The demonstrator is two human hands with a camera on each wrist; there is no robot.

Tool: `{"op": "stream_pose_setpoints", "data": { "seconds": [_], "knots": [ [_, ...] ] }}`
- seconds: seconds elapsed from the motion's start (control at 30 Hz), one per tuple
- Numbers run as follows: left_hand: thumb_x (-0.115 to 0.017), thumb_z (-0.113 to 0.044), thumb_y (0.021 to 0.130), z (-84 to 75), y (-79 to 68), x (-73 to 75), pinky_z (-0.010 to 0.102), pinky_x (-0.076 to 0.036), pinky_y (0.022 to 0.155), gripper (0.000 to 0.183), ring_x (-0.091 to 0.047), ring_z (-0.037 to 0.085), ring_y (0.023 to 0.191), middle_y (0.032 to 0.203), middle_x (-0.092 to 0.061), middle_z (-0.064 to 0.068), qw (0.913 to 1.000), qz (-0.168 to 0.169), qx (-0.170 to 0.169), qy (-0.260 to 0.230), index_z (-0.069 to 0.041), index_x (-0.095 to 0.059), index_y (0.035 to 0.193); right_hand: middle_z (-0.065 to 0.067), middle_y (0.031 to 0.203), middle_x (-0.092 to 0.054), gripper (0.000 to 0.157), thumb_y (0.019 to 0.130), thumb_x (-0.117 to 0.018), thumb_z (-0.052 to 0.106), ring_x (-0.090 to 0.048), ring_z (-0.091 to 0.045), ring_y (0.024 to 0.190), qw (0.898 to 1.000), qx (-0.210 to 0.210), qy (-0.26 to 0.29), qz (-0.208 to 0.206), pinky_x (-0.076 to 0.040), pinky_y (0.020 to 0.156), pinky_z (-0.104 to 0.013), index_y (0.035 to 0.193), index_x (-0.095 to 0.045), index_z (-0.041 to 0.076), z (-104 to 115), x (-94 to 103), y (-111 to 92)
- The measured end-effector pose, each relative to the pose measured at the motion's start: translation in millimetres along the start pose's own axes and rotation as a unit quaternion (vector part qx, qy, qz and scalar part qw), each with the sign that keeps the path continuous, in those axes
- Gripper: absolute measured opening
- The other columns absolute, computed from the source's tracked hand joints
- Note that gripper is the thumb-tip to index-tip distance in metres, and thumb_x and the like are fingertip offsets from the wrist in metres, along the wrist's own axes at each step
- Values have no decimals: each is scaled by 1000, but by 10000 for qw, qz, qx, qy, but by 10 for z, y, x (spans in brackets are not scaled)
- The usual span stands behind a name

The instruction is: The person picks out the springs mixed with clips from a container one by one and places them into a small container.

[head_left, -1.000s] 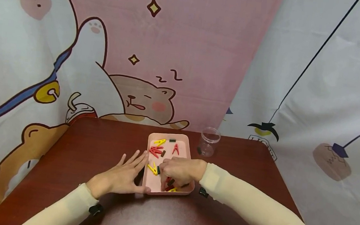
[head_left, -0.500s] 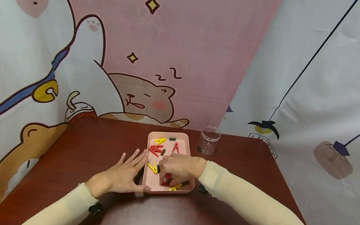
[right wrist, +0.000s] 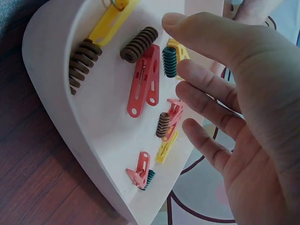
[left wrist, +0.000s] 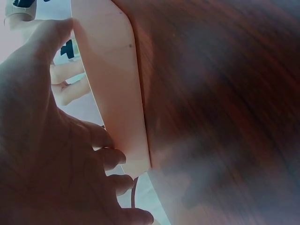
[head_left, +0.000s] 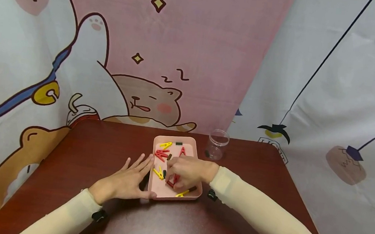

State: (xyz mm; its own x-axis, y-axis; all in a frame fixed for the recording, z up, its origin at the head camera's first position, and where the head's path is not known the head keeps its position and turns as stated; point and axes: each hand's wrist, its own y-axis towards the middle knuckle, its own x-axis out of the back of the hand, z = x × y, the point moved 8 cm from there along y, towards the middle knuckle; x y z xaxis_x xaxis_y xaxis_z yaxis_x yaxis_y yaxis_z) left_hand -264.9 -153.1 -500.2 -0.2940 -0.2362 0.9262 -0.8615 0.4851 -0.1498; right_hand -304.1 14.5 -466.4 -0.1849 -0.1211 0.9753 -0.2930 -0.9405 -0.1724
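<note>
In the head view a pink tray [head_left: 171, 197] stands on the table, holding several red and yellow clips and coil springs. My left hand [head_left: 126, 182] rests spread along its left edge, thumb at the near corner; the left wrist view shows the fingertips on the tray's rim [left wrist: 89, 70]. Over the tray's near half is my right hand [head_left: 186, 172]. The right wrist view shows its thumb and fingers apart, nothing between them. Closest to the thumb lie a brown spring [right wrist: 139, 44] and a red clip [right wrist: 144, 82]. A dark green spring [right wrist: 169, 62] sits by the fingertips.
Behind the tray to the right stands a clear plastic jar [head_left: 217, 146] with a small dark piece at its base. A yellow clip [right wrist: 110, 21] and another brown spring [right wrist: 84, 63] lie along the tray's near wall. A printed cloth [head_left: 212, 59] hangs behind the table.
My right hand has shifted away from the tray's near edge, and the red clip beneath it lies farther in. The left hand stays at the tray's edge.
</note>
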Motion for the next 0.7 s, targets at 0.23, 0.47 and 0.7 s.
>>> {"op": "stream_pose_setpoints", "data": {
  "seconds": [0.23, 0.47, 0.7],
  "knots": [
    [-73, -84, 99, 0, -8, -1, 88, -11, 139, 128, -10, 49, 184, 198, -12, 16, 10000, 1, 20, -18, -6, -23, 186, 1, 117, -77, 28, 97, -96, 31, -69, -8, 100, 9987, 44, -52, -501, -61, 93, -27, 124, -90, 25, -5, 69, -56],
    [-72, -86, 99, 19, -7, -22, 88, -11, 139, 128, -9, 48, 184, 198, -11, 15, 10000, 16, 49, -35, -7, -22, 187, 3, 121, -77, 31, 97, -94, 40, -72, -10, 107, 9966, -104, -255, -771, -63, 104, -35, 124, -88, 26, -22, 108, -118],
    [-74, -84, 99, 0, -15, -10, 89, -10, 139, 127, -9, 49, 184, 198, -11, 15, 9999, -14, 52, -91, -7, -23, 186, 5, 131, -78, 32, 101, -90, 44, -74, -13, 123, 9931, -518, -248, -1018, -61, 114, -41, 127, -86, 26, -99, 172, -221]
  ]
}}
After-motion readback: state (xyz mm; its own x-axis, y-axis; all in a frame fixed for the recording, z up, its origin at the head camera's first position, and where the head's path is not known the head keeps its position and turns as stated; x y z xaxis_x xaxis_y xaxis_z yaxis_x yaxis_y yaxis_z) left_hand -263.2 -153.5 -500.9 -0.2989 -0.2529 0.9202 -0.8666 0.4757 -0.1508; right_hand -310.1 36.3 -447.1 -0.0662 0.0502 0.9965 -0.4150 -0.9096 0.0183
